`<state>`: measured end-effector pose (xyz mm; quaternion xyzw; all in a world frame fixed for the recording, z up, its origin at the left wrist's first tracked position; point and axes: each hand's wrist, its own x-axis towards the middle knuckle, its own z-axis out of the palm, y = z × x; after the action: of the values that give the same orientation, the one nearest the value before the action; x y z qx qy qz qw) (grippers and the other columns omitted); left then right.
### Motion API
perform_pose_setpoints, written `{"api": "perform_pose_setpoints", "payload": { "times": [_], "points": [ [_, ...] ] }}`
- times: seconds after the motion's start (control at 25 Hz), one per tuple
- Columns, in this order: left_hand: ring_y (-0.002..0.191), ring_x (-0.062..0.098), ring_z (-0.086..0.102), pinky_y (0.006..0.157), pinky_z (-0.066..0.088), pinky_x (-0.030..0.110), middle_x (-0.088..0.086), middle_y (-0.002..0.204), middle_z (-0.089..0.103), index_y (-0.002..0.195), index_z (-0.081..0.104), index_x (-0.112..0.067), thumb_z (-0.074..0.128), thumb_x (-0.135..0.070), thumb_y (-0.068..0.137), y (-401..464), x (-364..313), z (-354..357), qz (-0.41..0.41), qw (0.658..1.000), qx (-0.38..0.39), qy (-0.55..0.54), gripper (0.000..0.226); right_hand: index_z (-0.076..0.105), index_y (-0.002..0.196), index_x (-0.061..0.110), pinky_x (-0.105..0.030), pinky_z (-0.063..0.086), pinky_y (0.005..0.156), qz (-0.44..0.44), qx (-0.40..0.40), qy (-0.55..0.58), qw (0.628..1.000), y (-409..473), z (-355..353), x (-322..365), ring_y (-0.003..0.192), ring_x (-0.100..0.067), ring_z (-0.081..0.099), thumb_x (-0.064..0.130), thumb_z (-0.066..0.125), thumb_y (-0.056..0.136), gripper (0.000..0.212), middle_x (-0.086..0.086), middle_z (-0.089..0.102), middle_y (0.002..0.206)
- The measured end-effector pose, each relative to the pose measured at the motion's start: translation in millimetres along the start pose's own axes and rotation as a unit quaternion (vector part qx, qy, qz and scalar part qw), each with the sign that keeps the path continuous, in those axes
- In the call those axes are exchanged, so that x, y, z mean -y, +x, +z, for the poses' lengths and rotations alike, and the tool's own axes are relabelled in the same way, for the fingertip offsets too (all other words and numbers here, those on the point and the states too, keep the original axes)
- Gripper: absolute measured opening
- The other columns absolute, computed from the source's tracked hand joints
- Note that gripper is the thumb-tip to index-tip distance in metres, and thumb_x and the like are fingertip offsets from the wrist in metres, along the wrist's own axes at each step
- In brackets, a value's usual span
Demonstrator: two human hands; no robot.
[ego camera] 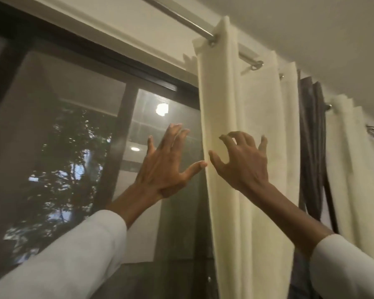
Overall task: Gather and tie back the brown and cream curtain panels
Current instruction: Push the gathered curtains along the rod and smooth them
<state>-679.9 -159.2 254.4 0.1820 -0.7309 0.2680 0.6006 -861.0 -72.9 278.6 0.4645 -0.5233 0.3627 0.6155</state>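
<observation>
Both hands raised, nothing gripped: left hand [163,167] spread flat w/ thumb tip at edge of cream fabric curtain panel [244,160]; right hand [241,160] clawed loosely over its folds. Brown curtain panel [311,134] hung further right.

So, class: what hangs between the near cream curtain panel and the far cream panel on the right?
In the head view, a dark brown curtain panel hangs between them.

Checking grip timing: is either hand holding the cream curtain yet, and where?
Nothing is held. The left hand is spread beside the cream curtain panel, its thumb at the edge; the right hand hovers clawed over its folds.
</observation>
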Motion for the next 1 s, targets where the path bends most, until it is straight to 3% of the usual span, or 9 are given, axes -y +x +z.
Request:
{"api": "perform_pose_setpoints", "payload": {
  "times": [0.2, 0.32, 0.36, 0.44, 0.52, 0.6, 0.64, 0.76, 1.0],
  "points": [
    [0.149, 0.019, -0.008, 0.114, 0.011, 0.065, -0.005, 0.162, -0.008, 0.152, -0.001, -0.028, 0.027, -0.064, 0.088, 2, -60, 105, -0.058, 0.992, 0.053, -0.101, 0.079, 0.024, 0.148, 0.042, -0.077, 0.015, 0.105, 0.025, 0.118, -0.037, 0.992, -21, 43, -73, 0.149, -0.034, 0.014, 0.08, 0.033, 0.082, 0.076, -0.002, 0.015, 0.162],
    [0.149, 0.021, -0.012, 0.112, 0.015, 0.068, -0.01, 0.16, -0.016, 0.151, -0.009, -0.029, 0.034, -0.069, 0.086, 4, -72, 162, -0.077, 0.98, 0.092, -0.156, 0.088, -0.006, 0.15, 0.047, -0.076, 0.019, 0.106, 0.063, 0.151, 0.015, 0.986, -22, 74, -93, 0.148, -0.036, 0.016, 0.086, 0.03, 0.078, 0.089, -0.002, 0.001, 0.165],
    [0.148, 0.022, -0.013, 0.111, 0.018, 0.068, -0.012, 0.159, -0.018, 0.151, -0.013, -0.03, 0.035, -0.073, 0.084, 3, -73, 179, -0.085, 0.976, 0.099, -0.177, 0.093, -0.015, 0.148, 0.048, -0.071, 0.031, 0.104, 0.067, 0.164, 0.048, 0.983, -23, 84, -98, 0.143, -0.038, 0.031, 0.085, 0.033, 0.079, 0.092, -0.005, 0.002, 0.165],
    [0.148, 0.02, -0.013, 0.11, 0.023, 0.066, -0.013, 0.158, -0.021, 0.149, -0.02, -0.032, 0.033, -0.08, 0.078, 2, -82, 217, -0.098, 0.965, 0.112, -0.216, 0.1, -0.021, 0.147, 0.048, -0.046, 0.058, 0.075, 0.028, 0.179, 0.094, 0.979, -25, 100, -110, 0.098, -0.032, 0.066, 0.072, 0.039, 0.088, 0.087, -0.014, 0.024, 0.158],
    [0.149, 0.02, -0.012, 0.111, 0.026, 0.064, -0.013, 0.157, -0.024, 0.147, -0.025, -0.032, 0.031, -0.081, 0.077, 0, -92, 245, -0.095, 0.96, 0.119, -0.234, 0.102, -0.009, 0.153, 0.039, -0.029, 0.053, 0.057, -0.045, 0.178, 0.07, 0.98, -27, 110, -115, 0.065, -0.022, 0.062, 0.045, 0.043, 0.099, 0.076, -0.017, 0.057, 0.119],
    [0.149, 0.021, -0.005, 0.111, 0.028, 0.062, -0.014, 0.158, -0.021, 0.147, -0.024, -0.034, 0.027, -0.078, 0.081, 1, -106, 276, -0.094, 0.956, 0.104, -0.257, 0.095, 0.009, 0.156, 0.024, -0.051, 0.05, 0.092, -0.086, 0.152, 0.005, 0.985, -31, 128, -131, 0.091, -0.03, 0.066, 0.029, 0.043, 0.1, 0.065, -0.011, 0.066, 0.102],
    [0.15, 0.02, -0.005, 0.112, 0.027, 0.061, -0.013, 0.159, -0.02, 0.147, -0.023, -0.035, 0.025, -0.072, 0.085, 5, -113, 294, -0.094, 0.955, 0.092, -0.265, 0.087, 0.015, 0.155, 0.018, -0.066, 0.03, 0.108, -0.097, 0.138, -0.035, 0.985, -34, 138, -145, 0.117, -0.034, 0.059, 0.029, 0.041, 0.1, 0.062, -0.011, 0.068, 0.112],
    [0.149, 0.016, -0.011, 0.114, 0.024, 0.06, -0.012, 0.16, -0.019, 0.146, -0.017, -0.041, 0.021, -0.051, 0.097, 21, -137, 340, -0.098, 0.956, 0.049, -0.273, 0.063, 0.023, 0.153, 0.013, -0.077, -0.005, 0.107, -0.122, 0.101, -0.139, 0.977, -39, 157, -195, 0.147, -0.036, 0.02, 0.035, 0.035, 0.099, 0.06, -0.007, 0.052, 0.143],
    [0.149, 0.019, -0.006, 0.115, 0.018, 0.062, -0.012, 0.161, -0.008, 0.139, -0.015, -0.048, 0.028, -0.038, 0.1, 70, -247, 452, -0.092, 0.94, 0.05, -0.326, 0.058, 0.029, 0.151, 0.013, -0.08, -0.01, 0.102, -0.103, 0.106, -0.174, 0.974, -55, 176, -341, 0.15, -0.037, -0.001, 0.03, 0.04, 0.094, 0.061, -0.01, 0.051, 0.144]
  ]
}}
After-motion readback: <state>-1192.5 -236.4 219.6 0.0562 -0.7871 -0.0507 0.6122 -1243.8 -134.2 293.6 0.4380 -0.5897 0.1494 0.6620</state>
